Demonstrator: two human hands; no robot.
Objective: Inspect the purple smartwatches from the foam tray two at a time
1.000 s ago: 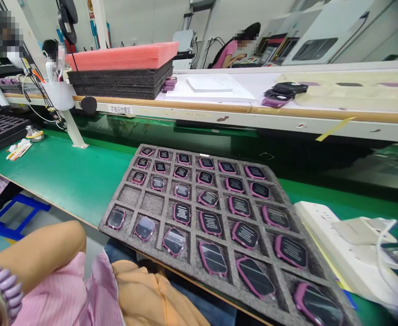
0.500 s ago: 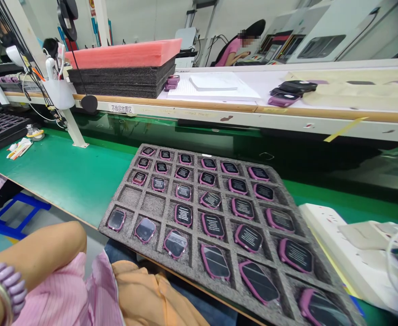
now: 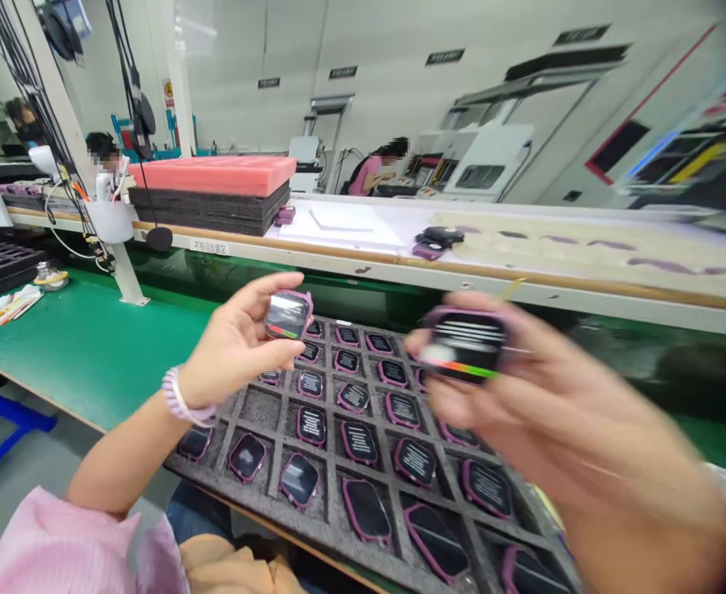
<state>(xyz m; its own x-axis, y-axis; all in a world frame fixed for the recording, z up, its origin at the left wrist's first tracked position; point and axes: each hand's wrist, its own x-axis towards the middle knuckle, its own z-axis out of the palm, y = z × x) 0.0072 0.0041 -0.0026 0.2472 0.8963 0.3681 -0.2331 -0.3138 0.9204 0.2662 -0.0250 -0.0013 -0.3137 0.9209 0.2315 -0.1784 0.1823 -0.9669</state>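
Observation:
My left hand grips a purple-framed smartwatch between thumb and fingers, above the tray's far left part. Its dark screen shows glare and a coloured strip along the bottom. On the right, my blurred right hand holds another purple smartwatch, its lit screen showing white text lines and a coloured bar. Beneath both hands lies a grey foam tray divided into square pockets. Several purple watches sit in it, many with text on their screens, while those in the near row look dark, such as this watch.
Behind the tray runs a raised shelf with stacked foam sheets, papers and a few watches. A white post and hanging cables stand left. On the green bench lie swabs and a small bottle.
Both hands have come into view over the tray, each with a smartwatch. The camera view has tilted up, so more of the room shows.

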